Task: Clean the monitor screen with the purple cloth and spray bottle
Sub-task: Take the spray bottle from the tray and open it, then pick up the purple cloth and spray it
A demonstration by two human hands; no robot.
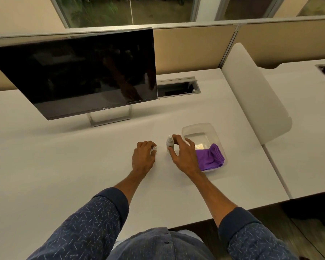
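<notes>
Spray bottle (pixel 170 143) stood upright, nozzle up, loosely pinched by right hand (pixel 184 156); small clear cap (pixel 153 148) gripped in curled left hand (pixel 143 157)

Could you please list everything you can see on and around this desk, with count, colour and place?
monitor: one, black, screen dark, far left of desk on a silver stand.
spray bottle: one, small, whitish, upright at desk centre, left of the tray.
cap: one, small, clear, at the left fingertips.
tray: one, clear plastic, right of the bottle.
purple cloth: one, folded, in the tray's near end.
cable hatch: one, grey, open, right of the monitor.
desk: one, white.
divider panel: one, white, at the desk's right edge.
left hand: closed on the cap.
right hand: fingers around the bottle.
</notes>
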